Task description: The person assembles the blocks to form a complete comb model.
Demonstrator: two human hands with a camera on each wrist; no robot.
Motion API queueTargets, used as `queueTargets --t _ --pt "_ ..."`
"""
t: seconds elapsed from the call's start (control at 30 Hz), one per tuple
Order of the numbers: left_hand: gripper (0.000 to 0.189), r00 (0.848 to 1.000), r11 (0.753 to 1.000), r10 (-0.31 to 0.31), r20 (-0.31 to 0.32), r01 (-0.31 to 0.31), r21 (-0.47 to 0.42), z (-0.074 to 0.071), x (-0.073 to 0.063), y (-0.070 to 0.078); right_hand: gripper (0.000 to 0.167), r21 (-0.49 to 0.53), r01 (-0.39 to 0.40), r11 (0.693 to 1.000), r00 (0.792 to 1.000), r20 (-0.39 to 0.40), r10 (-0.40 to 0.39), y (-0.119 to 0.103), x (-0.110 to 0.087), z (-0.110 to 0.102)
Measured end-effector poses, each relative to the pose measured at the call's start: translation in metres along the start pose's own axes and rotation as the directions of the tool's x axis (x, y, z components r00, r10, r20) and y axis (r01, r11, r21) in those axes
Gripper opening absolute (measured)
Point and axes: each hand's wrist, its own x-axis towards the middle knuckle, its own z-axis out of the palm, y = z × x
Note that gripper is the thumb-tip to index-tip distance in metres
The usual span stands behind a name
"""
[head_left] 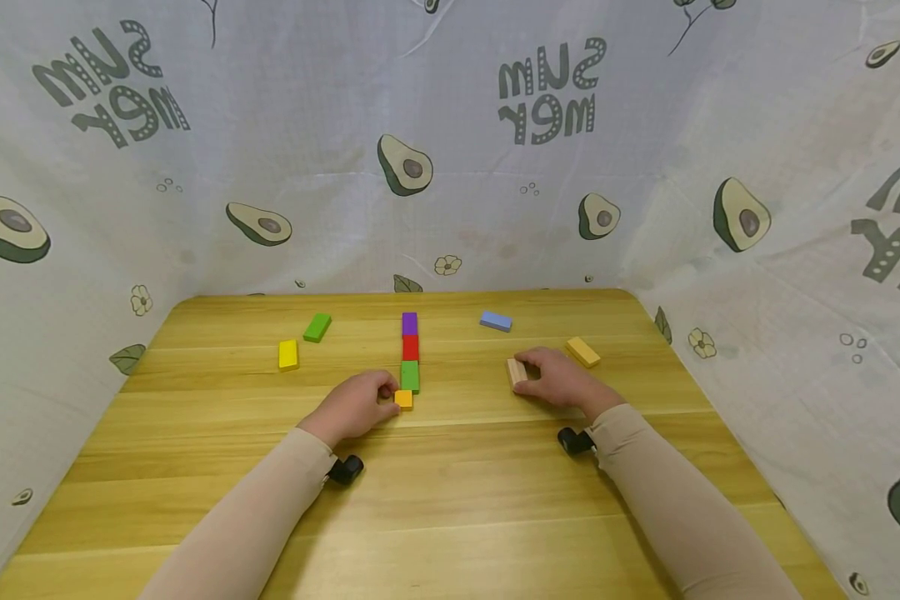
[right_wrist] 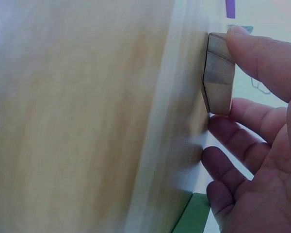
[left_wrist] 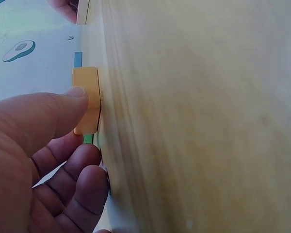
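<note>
In the head view my left hand (head_left: 356, 404) pinches an orange block (head_left: 404, 400) between thumb and finger. The block sits at the near end of a straight row made of a purple block (head_left: 409, 323), a red block (head_left: 410, 347) and a green block (head_left: 409, 377). Seen from the left wrist, the thumb presses the face of the orange block (left_wrist: 86, 99), low over the wood. Further right, my right hand (head_left: 558, 379) grips a plain wooden block (head_left: 517, 375) by its ends. Its other fingers curl loosely beside the table in the right wrist view.
On the wooden table (head_left: 450, 517), a yellow block (head_left: 288, 355) and another green block (head_left: 317, 327) lie left of the row. A blue block (head_left: 496, 321) lies behind the right hand, a light orange block (head_left: 582, 352) beyond its wrist. A patterned cloth (head_left: 307, 125) hangs around the table.
</note>
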Motion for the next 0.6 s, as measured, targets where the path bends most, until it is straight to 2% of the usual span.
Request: queueTargets --t 0.6 --pt "0.028 1.0 1.0 -0.006 0.009 0.006 -0.011 -0.0023 0.0007 0.0013 0.066 -0.014 -0.01 1.0 1.0 0.008 0.01 -0.0035 0.0001 -0.0024"
